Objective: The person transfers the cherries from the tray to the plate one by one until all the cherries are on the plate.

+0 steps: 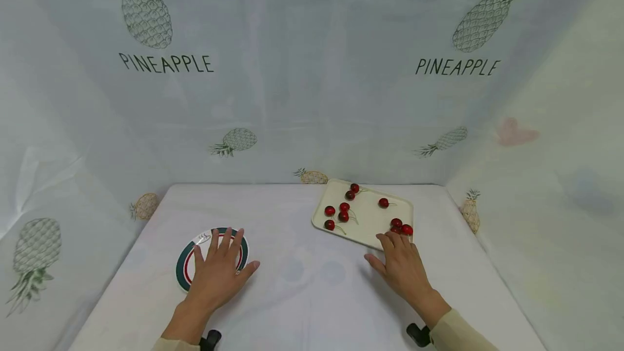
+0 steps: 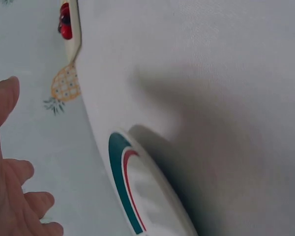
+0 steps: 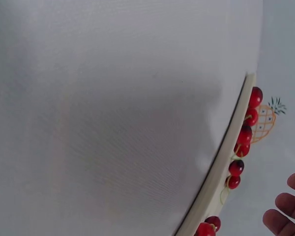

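Observation:
On the left of the table, my left hand [image 1: 218, 272] hovers over a round white plate [image 1: 181, 270] with a green band and a red ring; its fingers are spread and hold nothing. The left wrist view shows the plate [image 2: 152, 201] with the hand [image 2: 12, 196] apart from it. Over the near edge of a cream rectangular tray [image 1: 368, 223] is my right hand [image 1: 404, 270], fingers relaxed, nothing held. Several red cherries [image 1: 344, 212] with stems lie on the tray, and a small group [image 1: 407, 229] sits just beyond the right fingertips. The right hand [image 3: 290, 204] stays apart from the tray in its wrist view.
A white cloth covers the table [image 1: 292, 307]. Behind it hangs a pale curtain [image 1: 312, 69] printed with pineapples, and similar cloth rises at both sides. The tray lies near the table's back edge, right of the middle.

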`<state>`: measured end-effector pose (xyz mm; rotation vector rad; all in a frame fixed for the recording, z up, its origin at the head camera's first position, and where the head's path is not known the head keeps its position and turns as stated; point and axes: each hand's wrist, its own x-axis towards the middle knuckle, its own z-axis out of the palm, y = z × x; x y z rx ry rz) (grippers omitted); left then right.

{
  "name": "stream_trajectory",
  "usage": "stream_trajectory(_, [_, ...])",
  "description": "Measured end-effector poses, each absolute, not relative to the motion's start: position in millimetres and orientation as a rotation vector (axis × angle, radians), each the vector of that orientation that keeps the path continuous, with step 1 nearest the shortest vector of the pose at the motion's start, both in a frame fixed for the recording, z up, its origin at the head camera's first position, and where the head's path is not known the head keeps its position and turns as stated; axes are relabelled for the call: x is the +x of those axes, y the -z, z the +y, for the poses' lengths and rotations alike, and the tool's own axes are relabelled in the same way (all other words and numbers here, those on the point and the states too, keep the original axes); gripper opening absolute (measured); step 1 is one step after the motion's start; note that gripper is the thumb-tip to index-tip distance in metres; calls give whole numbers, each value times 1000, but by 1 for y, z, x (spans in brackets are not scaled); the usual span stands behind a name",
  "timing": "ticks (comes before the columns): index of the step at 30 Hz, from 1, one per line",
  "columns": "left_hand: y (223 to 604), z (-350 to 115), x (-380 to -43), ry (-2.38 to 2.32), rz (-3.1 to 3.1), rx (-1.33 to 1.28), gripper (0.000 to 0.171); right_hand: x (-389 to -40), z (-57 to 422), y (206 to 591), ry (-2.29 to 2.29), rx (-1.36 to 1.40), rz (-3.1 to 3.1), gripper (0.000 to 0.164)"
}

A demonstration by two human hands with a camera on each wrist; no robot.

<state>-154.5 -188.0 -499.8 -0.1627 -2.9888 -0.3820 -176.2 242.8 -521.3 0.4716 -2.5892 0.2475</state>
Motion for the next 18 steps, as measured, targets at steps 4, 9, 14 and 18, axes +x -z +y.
stream_trajectory(4, [504,-184,-158,377,-3003,-171,92,-180,241,523,-237,458,-2599,65])
stream_trajectory(9, [509,-178,-164,362,-2994,-197,96,-178,246,524,-267,328,-2735,81])
stream_trajectory(14, [511,-175,-172,333,-2963,-248,98,-174,254,524,-260,177,-2883,91])
stream_trajectory(18, [512,-170,-182,334,-2947,-296,98,-173,262,527,-271,118,-2939,95])
